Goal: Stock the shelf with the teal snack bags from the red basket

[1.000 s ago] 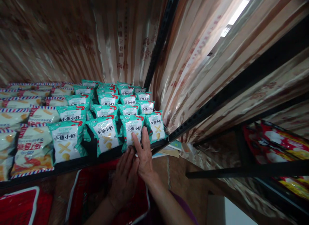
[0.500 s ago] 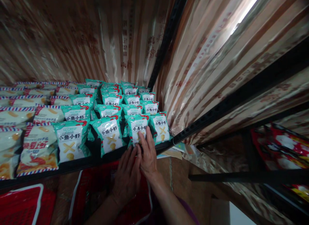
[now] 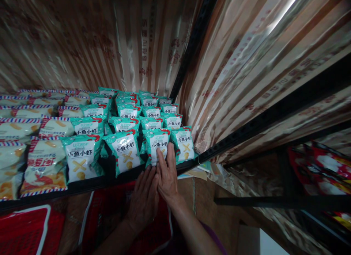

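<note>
Lying at far left of the frame, cream snack bags (image 3: 44, 163), unchanged. Standing at centre, rows of teal snack bags (image 3: 123, 118) on the black shelf (image 3: 90, 183). Resting flat and unclenched below the shelf edge, the left hand (image 3: 144, 198), as before. Pressing open fingers on the front teal bag (image 3: 157, 143), the right hand (image 3: 167, 174), now slightly higher.
</note>
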`<control>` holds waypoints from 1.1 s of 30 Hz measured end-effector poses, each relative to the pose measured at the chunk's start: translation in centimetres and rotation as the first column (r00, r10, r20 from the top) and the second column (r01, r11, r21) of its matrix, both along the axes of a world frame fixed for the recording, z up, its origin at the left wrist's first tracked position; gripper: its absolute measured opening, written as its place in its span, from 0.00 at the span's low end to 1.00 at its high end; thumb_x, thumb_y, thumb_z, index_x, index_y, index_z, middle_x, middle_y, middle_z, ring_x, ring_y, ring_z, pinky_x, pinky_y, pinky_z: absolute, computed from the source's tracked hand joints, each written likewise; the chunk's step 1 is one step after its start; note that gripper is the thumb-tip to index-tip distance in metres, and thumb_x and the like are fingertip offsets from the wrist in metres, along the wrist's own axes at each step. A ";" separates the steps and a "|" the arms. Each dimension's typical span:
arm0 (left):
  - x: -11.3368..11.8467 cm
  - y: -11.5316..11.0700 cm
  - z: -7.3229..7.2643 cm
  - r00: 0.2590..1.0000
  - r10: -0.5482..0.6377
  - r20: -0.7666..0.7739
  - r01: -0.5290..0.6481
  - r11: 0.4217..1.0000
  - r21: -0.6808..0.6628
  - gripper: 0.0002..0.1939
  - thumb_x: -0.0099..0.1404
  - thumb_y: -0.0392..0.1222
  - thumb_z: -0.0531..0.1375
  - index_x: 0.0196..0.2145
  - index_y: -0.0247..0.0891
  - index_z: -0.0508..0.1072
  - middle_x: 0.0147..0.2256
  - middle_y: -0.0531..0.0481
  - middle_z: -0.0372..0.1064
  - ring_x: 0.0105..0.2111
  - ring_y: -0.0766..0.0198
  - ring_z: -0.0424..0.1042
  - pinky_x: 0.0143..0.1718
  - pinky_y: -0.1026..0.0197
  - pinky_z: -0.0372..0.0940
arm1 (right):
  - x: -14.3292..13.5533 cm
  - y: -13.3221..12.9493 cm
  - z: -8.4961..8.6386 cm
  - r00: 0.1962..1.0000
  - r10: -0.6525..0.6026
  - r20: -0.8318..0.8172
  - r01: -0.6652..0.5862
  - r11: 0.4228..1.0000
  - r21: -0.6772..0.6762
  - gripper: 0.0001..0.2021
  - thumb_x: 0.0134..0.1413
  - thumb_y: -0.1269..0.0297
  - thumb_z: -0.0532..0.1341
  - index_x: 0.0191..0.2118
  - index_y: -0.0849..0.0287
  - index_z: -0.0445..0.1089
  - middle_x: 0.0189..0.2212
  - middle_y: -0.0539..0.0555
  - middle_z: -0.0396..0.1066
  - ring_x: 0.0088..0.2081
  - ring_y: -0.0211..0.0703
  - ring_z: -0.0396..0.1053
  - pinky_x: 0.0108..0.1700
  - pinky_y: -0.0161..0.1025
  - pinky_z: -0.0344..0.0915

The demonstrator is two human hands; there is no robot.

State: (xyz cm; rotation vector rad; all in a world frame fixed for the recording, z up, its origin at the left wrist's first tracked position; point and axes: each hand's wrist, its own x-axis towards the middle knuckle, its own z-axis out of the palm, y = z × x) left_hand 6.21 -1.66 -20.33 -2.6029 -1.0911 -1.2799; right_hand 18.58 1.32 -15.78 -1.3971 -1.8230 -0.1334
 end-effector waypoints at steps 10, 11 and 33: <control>-0.1 -0.1 -0.1 1.000 0.009 -0.013 -0.009 1.000 0.000 0.29 0.61 0.27 0.52 0.60 0.27 0.54 0.64 0.36 0.46 0.64 0.46 0.45 0.61 0.44 0.50 | 0.7 -0.3 1.2 0.985 -0.174 0.019 0.169 0.972 0.162 0.31 0.61 0.74 0.49 0.67 0.50 0.40 0.68 0.55 0.36 0.67 0.55 0.38 0.61 0.63 0.50; -0.2 -0.1 0.1 1.000 -0.002 -0.023 0.002 1.000 0.001 0.29 0.61 0.27 0.51 0.60 0.27 0.54 0.65 0.37 0.45 0.64 0.46 0.45 0.61 0.45 0.50 | 1.1 -0.2 1.5 0.974 -0.226 0.014 0.220 0.958 0.185 0.31 0.61 0.74 0.50 0.67 0.50 0.41 0.68 0.56 0.38 0.67 0.55 0.39 0.61 0.63 0.50; 1.2 0.4 0.2 0.998 0.031 -0.059 -0.032 0.999 -0.013 0.25 0.62 0.31 0.52 0.57 0.34 0.62 0.65 0.43 0.47 0.65 0.47 0.42 0.62 0.46 0.46 | 4.3 1.0 0.8 0.919 -0.387 -0.072 0.392 0.916 0.084 0.27 0.62 0.61 0.54 0.64 0.56 0.47 0.67 0.64 0.37 0.67 0.57 0.37 0.61 0.64 0.48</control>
